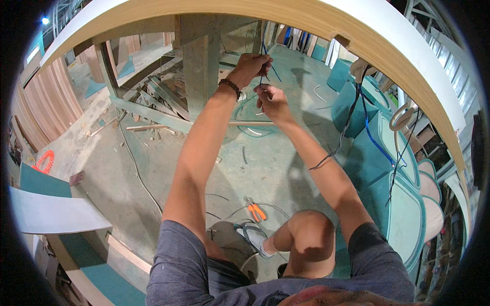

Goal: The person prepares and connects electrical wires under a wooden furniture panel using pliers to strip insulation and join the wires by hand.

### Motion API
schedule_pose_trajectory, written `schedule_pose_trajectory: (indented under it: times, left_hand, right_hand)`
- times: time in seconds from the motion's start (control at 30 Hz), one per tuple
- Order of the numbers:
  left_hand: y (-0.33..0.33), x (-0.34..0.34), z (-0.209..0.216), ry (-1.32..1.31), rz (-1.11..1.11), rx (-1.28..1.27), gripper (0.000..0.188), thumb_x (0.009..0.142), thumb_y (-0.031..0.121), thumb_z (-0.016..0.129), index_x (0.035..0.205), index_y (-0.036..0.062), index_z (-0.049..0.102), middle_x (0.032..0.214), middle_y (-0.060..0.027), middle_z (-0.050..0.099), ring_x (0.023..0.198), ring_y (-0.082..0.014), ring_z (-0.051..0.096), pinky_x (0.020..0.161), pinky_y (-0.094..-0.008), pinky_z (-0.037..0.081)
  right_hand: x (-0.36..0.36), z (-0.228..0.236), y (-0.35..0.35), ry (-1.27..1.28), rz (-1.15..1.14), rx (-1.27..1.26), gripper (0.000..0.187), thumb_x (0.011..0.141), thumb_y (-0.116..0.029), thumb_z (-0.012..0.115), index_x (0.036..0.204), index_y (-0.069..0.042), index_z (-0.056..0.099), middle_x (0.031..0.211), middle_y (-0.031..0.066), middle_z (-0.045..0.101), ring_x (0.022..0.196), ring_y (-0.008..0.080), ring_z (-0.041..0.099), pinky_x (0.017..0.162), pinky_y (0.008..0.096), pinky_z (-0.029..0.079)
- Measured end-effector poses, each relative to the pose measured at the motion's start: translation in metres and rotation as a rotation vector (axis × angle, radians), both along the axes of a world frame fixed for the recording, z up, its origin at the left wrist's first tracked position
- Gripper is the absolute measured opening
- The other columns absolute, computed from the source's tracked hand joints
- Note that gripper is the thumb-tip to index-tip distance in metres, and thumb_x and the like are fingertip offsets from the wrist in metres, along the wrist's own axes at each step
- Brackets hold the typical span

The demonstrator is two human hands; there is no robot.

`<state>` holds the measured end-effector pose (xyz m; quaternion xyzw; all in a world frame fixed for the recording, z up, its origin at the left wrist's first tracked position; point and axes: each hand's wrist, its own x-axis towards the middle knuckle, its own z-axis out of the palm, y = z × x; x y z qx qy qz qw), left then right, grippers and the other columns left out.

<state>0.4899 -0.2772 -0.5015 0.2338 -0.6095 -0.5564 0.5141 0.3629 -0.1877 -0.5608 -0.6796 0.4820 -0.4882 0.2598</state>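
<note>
Both my arms reach up under the curved wooden panel (286,14). My left hand (251,69) is closed, its fingers pinching thin blue and dark electrical wires that hang from above. One blue wire end (276,73) sticks out below that hand. Slightly lower and to the right, my right hand (273,103) pinches the dark wire (261,80) between thumb and fingertips. More blue wire (371,135) and twisted dark wire (349,118) dangle from the panel's right side, apart from my hands. Orange-handled pliers (256,211) lie on the floor beside my foot.
A wooden post (200,76) and frame stand just left of my hands, with scrap wood (166,99) inside. Green curved panels (393,204) stand along the right. A long cable (133,163) crosses the floor. An orange coiled hose (45,161) lies at far left.
</note>
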Motion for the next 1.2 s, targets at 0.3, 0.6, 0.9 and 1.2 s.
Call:
schedule_pose_trajectory:
  times: [0.3, 0.6, 0.9, 1.2]
  left_hand:
    - [0.0, 0.009, -0.003, -0.032, -0.043, -0.032, 0.027, 0.098, 0.026, 0.06, 0.11, 0.0027, 0.068, 0.092, -0.0008, 0.063, 0.085, -0.0127, 0.06, 0.078, -0.0285, 0.052]
    - [0.005, 0.017, 0.003, -0.163, -0.022, -0.064, 0.024, 0.097, 0.024, 0.062, 0.103, 0.0023, 0.068, 0.093, -0.0011, 0.063, 0.086, -0.0119, 0.06, 0.079, -0.0274, 0.053]
    - [0.0, -0.005, -0.011, -0.009, 0.049, -0.049, 0.018, 0.096, 0.013, 0.06, 0.1, -0.0024, 0.066, 0.094, -0.0068, 0.066, 0.085, -0.0164, 0.064, 0.083, -0.0333, 0.057]
    - [0.013, 0.007, -0.012, 0.061, -0.033, 0.037, 0.02, 0.097, 0.019, 0.06, 0.106, 0.0017, 0.065, 0.091, -0.0064, 0.066, 0.08, -0.0155, 0.064, 0.073, -0.0302, 0.054]
  right_hand:
    - [-0.057, -0.014, -0.051, 0.331, 0.087, -0.124, 0.024, 0.096, -0.02, 0.059, 0.104, 0.0, 0.069, 0.091, 0.0118, 0.072, 0.08, 0.0173, 0.064, 0.072, 0.032, 0.049]
    - [-0.054, 0.064, -0.03, -0.216, 0.124, 0.173, 0.029, 0.095, -0.026, 0.059, 0.107, -0.002, 0.07, 0.097, 0.0066, 0.07, 0.082, 0.0134, 0.063, 0.067, 0.0314, 0.053]
    - [-0.056, 0.062, -0.026, -0.028, 0.031, 0.106, 0.02, 0.093, -0.016, 0.063, 0.103, 0.001, 0.07, 0.099, 0.0081, 0.068, 0.09, 0.0132, 0.062, 0.077, 0.0291, 0.052]
    - [-0.051, 0.055, -0.032, -0.143, 0.152, 0.269, 0.016, 0.092, -0.01, 0.059, 0.099, -0.004, 0.073, 0.084, 0.005, 0.068, 0.082, 0.0186, 0.067, 0.07, 0.0347, 0.056]
